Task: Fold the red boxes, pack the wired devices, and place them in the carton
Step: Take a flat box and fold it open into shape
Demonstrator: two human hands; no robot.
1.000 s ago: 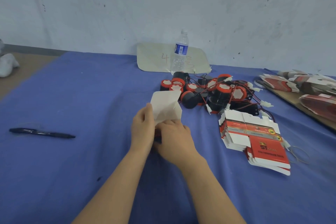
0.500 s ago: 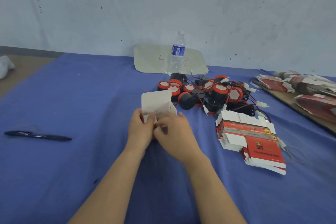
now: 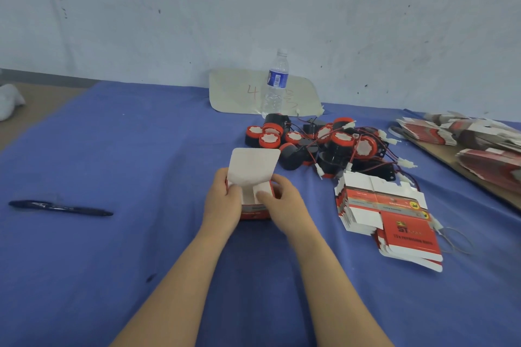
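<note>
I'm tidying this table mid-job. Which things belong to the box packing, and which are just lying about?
Job: half-folded red and white cardboard box, gripped by left hand and right hand; pile of black and red round wired devices; stack of flat red and white box blanks.
Lying about: dark blue pen; clear plastic water bottle; pale paper sheet marked 4.

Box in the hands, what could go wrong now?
The box looks like thin card, so the left hand and right hand pressing it into shape could crease it. The devices lie in a tangled pile, so lifting one might drag others, perhaps against the bottle standing just behind.
</note>
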